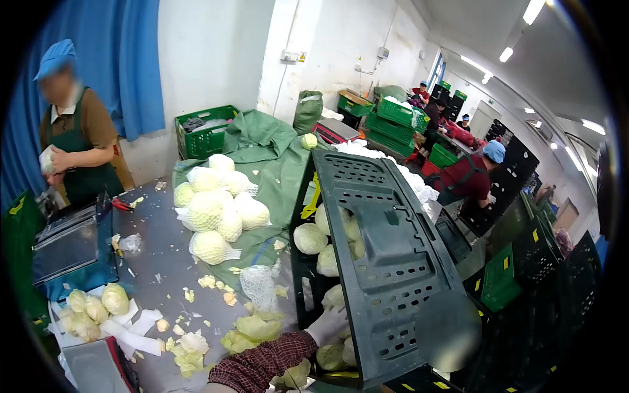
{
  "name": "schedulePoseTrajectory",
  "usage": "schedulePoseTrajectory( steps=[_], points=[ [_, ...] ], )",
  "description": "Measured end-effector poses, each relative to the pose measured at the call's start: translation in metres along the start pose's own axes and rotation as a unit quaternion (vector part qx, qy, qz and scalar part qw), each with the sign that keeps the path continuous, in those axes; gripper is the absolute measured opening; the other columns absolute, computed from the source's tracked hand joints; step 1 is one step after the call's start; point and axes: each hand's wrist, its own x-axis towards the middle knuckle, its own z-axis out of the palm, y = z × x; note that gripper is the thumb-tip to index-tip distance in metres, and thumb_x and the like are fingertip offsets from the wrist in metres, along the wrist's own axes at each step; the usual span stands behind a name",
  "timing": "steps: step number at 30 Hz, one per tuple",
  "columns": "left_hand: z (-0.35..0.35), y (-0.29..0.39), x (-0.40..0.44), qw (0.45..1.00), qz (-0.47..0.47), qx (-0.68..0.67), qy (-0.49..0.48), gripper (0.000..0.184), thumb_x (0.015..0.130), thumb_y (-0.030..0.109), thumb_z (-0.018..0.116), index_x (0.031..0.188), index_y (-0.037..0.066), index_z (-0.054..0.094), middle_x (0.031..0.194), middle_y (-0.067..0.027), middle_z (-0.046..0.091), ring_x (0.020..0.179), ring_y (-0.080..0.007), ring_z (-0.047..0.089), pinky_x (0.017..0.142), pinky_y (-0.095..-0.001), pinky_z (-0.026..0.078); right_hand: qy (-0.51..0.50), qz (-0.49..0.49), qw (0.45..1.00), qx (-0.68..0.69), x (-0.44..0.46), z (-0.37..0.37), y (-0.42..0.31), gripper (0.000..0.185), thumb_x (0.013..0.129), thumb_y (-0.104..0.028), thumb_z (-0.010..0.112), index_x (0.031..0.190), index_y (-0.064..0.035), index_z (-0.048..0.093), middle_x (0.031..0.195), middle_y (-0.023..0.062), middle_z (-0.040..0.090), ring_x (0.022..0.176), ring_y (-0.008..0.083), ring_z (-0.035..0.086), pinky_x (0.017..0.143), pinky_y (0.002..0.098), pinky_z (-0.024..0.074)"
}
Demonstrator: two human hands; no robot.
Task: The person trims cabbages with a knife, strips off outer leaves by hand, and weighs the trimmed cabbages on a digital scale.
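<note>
A dark plastic crate point(406, 223) is tipped on its side, its open side toward the table on the left. Inside it lie several pale green cabbages point(310, 238). My left hand point(327, 323), in a pale glove below a plaid sleeve, reaches into the crate against the cabbages. Its visible fingers look stretched out, their tips partly hidden by the crate's edge. At the crate's lower right is a smeared pale patch where my right hand point(452, 354) seems to be; its fingers cannot be made out. Loose cabbage leaves point(252, 331) lie beside my left sleeve.
Net-wrapped cabbages point(213, 213) are piled on the grey table point(154, 262) and green cloth point(272, 154). Trimmed heads point(98, 304) and a scale point(98, 367) stand at the lower left. A co-worker point(78, 137) stands across the table; stacked crates point(501, 278) line the right.
</note>
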Motion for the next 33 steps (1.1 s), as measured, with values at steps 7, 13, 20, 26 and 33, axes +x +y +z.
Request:
schedulePoseTrajectory(
  steps=[7, 13, 20, 26, 33],
  points=[
    [-0.077, 0.064, -0.055, 0.961, -0.148, 0.201, 0.120, 0.067, 0.062, 0.020, 0.074, 0.125, 0.011, 0.051, 0.135, -0.0133, 0.042, 0.124, -0.0349, 0.038, 0.100, -0.0466, 0.035, 0.129, -0.185, 0.974, 0.004, 0.035, 0.006, -0.039, 0.028, 0.084, -0.001, 0.061, 0.112, -0.0013, 0.059, 0.117, 0.0139, 0.060, 0.094, 0.0223, 0.063, 0.086, 0.0313, 0.0486],
    [-0.174, 0.117, -0.188, 0.868, -0.355, 0.172, 0.302, 0.072, 0.053, 0.021, 0.081, 0.118, 0.008, 0.052, 0.125, -0.0140, 0.046, 0.119, -0.0336, 0.041, 0.102, -0.0437, 0.035, 0.152, -0.264, 0.951, -0.054, 0.083, 0.017, -0.024, 0.032, 0.082, -0.001, 0.063, 0.114, 0.0012, 0.057, 0.107, 0.0107, 0.062, 0.096, 0.0173, 0.059, 0.083, 0.0259, 0.0456],
    [-0.143, 0.198, -0.307, 0.762, -0.438, 0.122, 0.460, 0.087, 0.050, 0.022, 0.088, 0.122, 0.004, 0.043, 0.123, -0.0144, 0.042, 0.120, -0.0315, 0.040, 0.103, -0.0405, 0.036, 0.004, -0.281, 0.942, -0.186, 0.089, 0.090, -0.011, 0.031, 0.085, -0.018, 0.064, 0.109, 0.0015, 0.058, 0.086, 0.0144, 0.064, 0.074, 0.0283, 0.062, 0.072, 0.0336, 0.0488],
    [-0.126, 0.222, -0.343, 0.768, -0.499, 0.071, 0.394, 0.102, 0.051, 0.036, 0.091, 0.130, 0.002, 0.037, 0.122, -0.0180, 0.035, 0.118, -0.0342, 0.039, 0.101, -0.0423, 0.038, -0.122, -0.228, 0.878, -0.403, 0.052, 0.093, 0.010, 0.027, 0.087, -0.028, 0.061, 0.101, -0.0048, 0.062, 0.076, 0.0192, 0.064, 0.070, 0.0378, 0.063, 0.060, 0.0432, 0.0492],
    [-0.130, 0.226, -0.317, 0.807, -0.527, 0.136, 0.229, 0.113, 0.051, 0.046, 0.088, 0.135, -0.005, 0.033, 0.137, -0.0261, 0.030, 0.124, -0.0408, 0.038, 0.103, -0.0454, 0.037, -0.091, -0.210, 0.801, -0.553, 0.028, 0.089, -0.004, 0.026, 0.089, -0.030, 0.055, 0.083, -0.0051, 0.057, 0.065, 0.0167, 0.062, 0.060, 0.0366, 0.062, 0.056, 0.0471, 0.0491]
  ],
)
